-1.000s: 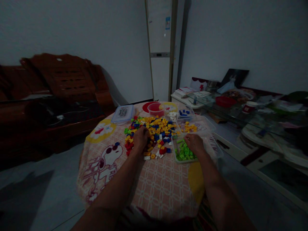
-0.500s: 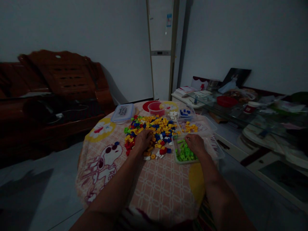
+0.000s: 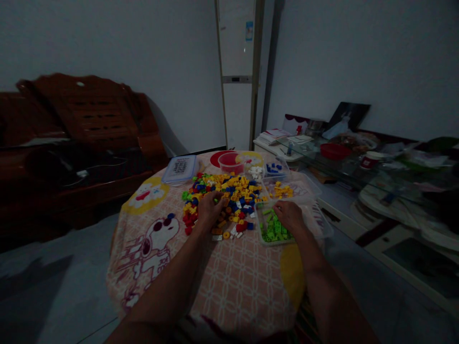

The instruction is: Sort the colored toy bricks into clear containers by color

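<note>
A heap of small coloured bricks [image 3: 229, 196], yellow, blue, red, green and white, lies on a round table with a cartoon-dog cloth [image 3: 158, 239]. My left hand [image 3: 209, 209] rests on the near left part of the heap, fingers curled among the bricks; what they grip is hidden. My right hand [image 3: 289, 215] lies over a clear tray of green bricks [image 3: 270, 229], fingers bent downward into it. Behind it stands a clear tray with yellow bricks [image 3: 283, 190].
A lidded clear box [image 3: 180, 168], a red bowl [image 3: 231, 162], a tub of white bricks [image 3: 256, 172] and one of blue bricks [image 3: 275, 168] stand at the table's far side. A wooden sofa [image 3: 86, 124] is left, a cluttered glass table [image 3: 358, 162] right.
My left hand has slid a little to the right across the brick heap. The right hand has stayed over the green tray. The camera has shifted slightly.
</note>
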{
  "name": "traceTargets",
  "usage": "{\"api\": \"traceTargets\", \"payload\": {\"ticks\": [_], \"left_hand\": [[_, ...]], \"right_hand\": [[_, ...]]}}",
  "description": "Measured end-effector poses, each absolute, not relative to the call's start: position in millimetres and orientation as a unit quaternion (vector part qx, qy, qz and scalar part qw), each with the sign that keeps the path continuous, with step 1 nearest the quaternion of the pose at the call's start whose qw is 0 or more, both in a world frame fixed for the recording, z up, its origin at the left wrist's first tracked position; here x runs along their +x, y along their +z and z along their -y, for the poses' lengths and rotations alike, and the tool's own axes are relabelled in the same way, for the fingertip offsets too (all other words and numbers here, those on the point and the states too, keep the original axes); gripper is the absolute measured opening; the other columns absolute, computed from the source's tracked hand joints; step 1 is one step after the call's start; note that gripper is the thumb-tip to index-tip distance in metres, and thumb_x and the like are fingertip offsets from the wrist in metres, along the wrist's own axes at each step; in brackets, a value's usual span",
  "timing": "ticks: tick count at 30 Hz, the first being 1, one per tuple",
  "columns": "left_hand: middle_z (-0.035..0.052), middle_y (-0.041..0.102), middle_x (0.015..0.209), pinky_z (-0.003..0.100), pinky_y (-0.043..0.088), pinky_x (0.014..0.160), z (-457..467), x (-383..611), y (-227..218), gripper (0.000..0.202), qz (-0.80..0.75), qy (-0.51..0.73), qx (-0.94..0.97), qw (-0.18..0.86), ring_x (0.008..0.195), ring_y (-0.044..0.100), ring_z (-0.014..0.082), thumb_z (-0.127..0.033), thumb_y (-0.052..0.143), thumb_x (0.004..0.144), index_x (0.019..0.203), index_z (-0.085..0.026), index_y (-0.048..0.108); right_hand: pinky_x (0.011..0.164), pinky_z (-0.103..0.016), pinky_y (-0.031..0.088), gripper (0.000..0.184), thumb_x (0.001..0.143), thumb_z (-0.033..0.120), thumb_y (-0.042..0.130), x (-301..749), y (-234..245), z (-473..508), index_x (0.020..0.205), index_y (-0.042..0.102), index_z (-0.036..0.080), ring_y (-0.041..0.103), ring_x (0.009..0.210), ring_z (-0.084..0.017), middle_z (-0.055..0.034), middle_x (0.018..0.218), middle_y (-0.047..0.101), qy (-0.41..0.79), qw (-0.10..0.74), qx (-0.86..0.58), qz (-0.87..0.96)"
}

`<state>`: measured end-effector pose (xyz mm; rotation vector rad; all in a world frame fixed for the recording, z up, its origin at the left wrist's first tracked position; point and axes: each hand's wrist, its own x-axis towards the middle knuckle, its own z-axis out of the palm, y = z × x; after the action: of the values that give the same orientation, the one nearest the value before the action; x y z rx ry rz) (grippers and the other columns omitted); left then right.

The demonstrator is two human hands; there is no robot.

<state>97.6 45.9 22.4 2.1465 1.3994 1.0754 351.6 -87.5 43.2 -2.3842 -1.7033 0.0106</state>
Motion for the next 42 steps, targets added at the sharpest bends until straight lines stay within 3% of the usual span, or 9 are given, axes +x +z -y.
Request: {"api": "traceTargets", "payload": {"ticks": [5, 10, 16, 20, 25, 29, 36, 42], "left_hand": [[0.0049, 0.075, 0.093, 0.029, 0.053, 0.072, -53.6, 136.0, 32.3, 0.025, -0.443, 0.413, 0.748, 0.271, 0.074, 0.066, 0.017, -0.029, 0.065, 0.079, 0.098, -0.017, 0.073], [0.0057, 0.074, 0.089, 0.028, 0.055, 0.075, -60.2, 203.5, 48.2, 0.022, -0.384, 0.408, 0.766, 0.315, 0.076, 0.068, 0.0164, -0.02, 0.065, 0.077, 0.096, -0.014, 0.074], [0.0101, 0.074, 0.111, 0.026, 0.057, 0.068, -64.0, 246.6, 56.0, 0.047, -0.298, 0.392, 0.767, 0.412, 0.071, 0.069, 0.013, -0.014, 0.059, 0.077, 0.124, -0.014, 0.067], [0.0094, 0.076, 0.104, 0.031, 0.057, 0.082, -82.3, 222.1, 51.1, 0.033, -0.335, 0.425, 0.762, 0.357, 0.086, 0.071, 0.0188, -0.015, 0.059, 0.079, 0.107, -0.013, 0.075], [0.0068, 0.077, 0.097, 0.033, 0.054, 0.089, -101.5, 187.2, 45.2, 0.026, -0.446, 0.414, 0.753, 0.25, 0.088, 0.069, 0.0205, -0.017, 0.058, 0.082, 0.099, -0.016, 0.077], [0.0077, 0.076, 0.096, 0.032, 0.052, 0.088, -98.3, 192.7, 41.8, 0.025, -0.436, 0.379, 0.785, 0.222, 0.087, 0.068, 0.0206, -0.018, 0.057, 0.084, 0.1, -0.016, 0.077], [0.0112, 0.072, 0.111, 0.037, 0.048, 0.098, -77.5, 224.0, 28.3, 0.028, -0.376, 0.251, 0.878, 0.154, 0.106, 0.064, 0.0257, -0.016, 0.058, 0.084, 0.107, -0.018, 0.074], [0.0127, 0.072, 0.104, 0.036, 0.049, 0.093, -80.2, 222.6, 28.0, 0.026, -0.395, 0.271, 0.859, 0.181, 0.101, 0.065, 0.0254, -0.015, 0.055, 0.086, 0.103, -0.016, 0.075]], "right_hand": [[0.071, -0.026, 0.04, 0.031, 0.097, 0.033, 0.046, 351.3, 42.8, 86.5, 0.095, 0.075, 0.021, 0.069, 0.093, -0.02, -0.0099, 0.099, 0.076, 0.008, 0.1, -0.813, 0.574], [0.071, -0.026, 0.04, 0.031, 0.098, 0.033, 0.047, 353.4, 42.3, 86.2, 0.096, 0.075, 0.02, 0.069, 0.093, -0.02, -0.01, 0.098, 0.077, 0.01, 0.103, -0.811, 0.576], [0.072, -0.026, 0.04, 0.03, 0.097, 0.031, 0.047, 356.0, 43.2, 88.9, 0.095, 0.075, 0.021, 0.069, 0.092, -0.019, -0.0088, 0.099, 0.077, 0.017, 0.117, -0.811, 0.573], [0.072, -0.025, 0.04, 0.028, 0.097, 0.03, 0.048, 354.8, 43.0, 91.4, 0.095, 0.075, 0.021, 0.069, 0.09, -0.018, -0.0089, 0.097, 0.077, 0.019, 0.114, -0.805, 0.582], [0.072, -0.025, 0.039, 0.027, 0.096, 0.029, 0.049, 352.1, 43.3, 94.4, 0.096, 0.074, 0.02, 0.068, 0.088, -0.018, -0.0088, 0.096, 0.077, 0.022, 0.108, -0.801, 0.588], [0.072, -0.025, 0.038, 0.027, 0.097, 0.029, 0.048, 352.2, 44.2, 95.6, 0.095, 0.074, 0.021, 0.068, 0.087, -0.018, -0.0084, 0.094, 0.077, 0.018, 0.103, -0.802, 0.588], [0.072, -0.026, 0.039, 0.028, 0.097, 0.03, 0.048, 352.5, 45.4, 93.0, 0.099, 0.075, 0.022, 0.069, 0.091, -0.019, -0.008, 0.099, 0.077, 0.021, 0.079, -0.818, 0.569], [0.072, -0.026, 0.04, 0.029, 0.098, 0.032, 0.047, 351.9, 44.5, 92.7, 0.101, 0.074, 0.023, 0.069, 0.09, -0.019, -0.0077, 0.099, 0.077, 0.021, 0.062, -0.824, 0.563]]}}
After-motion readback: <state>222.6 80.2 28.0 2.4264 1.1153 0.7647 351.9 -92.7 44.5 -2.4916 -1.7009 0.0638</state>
